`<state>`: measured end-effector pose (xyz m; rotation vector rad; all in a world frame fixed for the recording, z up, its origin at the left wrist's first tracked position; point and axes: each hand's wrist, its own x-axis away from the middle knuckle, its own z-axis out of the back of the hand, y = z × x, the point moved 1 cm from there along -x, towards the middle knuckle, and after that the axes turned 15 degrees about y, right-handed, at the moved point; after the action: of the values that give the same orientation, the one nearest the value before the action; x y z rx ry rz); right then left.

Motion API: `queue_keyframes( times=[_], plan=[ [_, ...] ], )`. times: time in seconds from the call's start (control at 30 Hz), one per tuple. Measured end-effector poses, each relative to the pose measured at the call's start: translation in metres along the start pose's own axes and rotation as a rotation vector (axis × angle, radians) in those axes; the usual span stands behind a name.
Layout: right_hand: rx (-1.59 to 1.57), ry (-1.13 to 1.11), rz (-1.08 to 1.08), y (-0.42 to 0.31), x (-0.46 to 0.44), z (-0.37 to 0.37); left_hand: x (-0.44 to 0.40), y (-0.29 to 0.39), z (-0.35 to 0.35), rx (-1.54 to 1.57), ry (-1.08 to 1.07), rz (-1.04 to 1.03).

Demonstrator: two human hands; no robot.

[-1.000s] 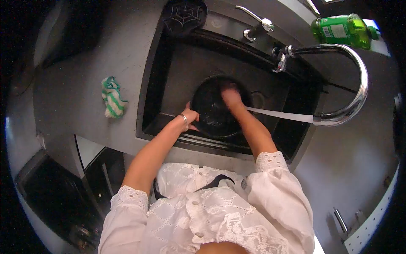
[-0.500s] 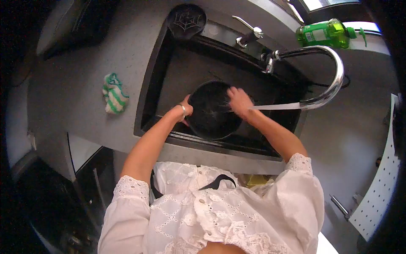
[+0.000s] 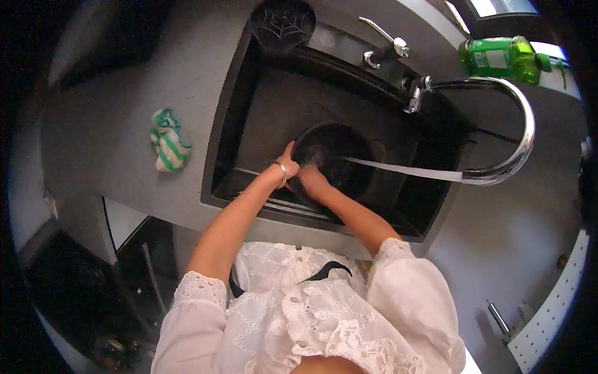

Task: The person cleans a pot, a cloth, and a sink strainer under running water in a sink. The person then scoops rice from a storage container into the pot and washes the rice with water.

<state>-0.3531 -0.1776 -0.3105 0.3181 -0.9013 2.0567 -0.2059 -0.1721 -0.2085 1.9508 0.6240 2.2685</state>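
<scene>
A round black pan (image 3: 349,146) sits tilted in the dark sink (image 3: 268,93). My left hand (image 3: 288,167) grips its left rim, and a bracelet circles that wrist. Inside the pan, near the left wall, is my right hand (image 3: 313,182), blurred and close to my left; its fingers are too smeared to read. Water (image 3: 405,169) streams from the curved chrome faucet (image 3: 526,124) into the pan, to the right of my hands.
A green-and-white striped cloth (image 3: 169,142) lies on the counter (image 3: 124,149) left of the sink. A black spiderweb-patterned item (image 3: 283,25) rests at the sink's back left corner. A green soap bottle (image 3: 503,59) stands at the upper right, beyond a faucet lever (image 3: 386,47).
My right hand has moved from the pan's right side across to its left wall, beside my left hand. The left hand keeps its hold on the rim. The camera view has shifted slightly.
</scene>
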Motion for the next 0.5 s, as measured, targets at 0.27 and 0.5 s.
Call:
queue_keyframes(
  times=[0.27,0.5],
  plan=[
    [0.357,0.286,-0.097,0.043,-0.083,0.054,-0.004,0.000,0.004,0.074,0.059,0.011],
    [0.353,0.050,-0.294,0.035,0.009,0.029,0.020,0.018,0.002,0.027,0.039,0.031]
  ],
)
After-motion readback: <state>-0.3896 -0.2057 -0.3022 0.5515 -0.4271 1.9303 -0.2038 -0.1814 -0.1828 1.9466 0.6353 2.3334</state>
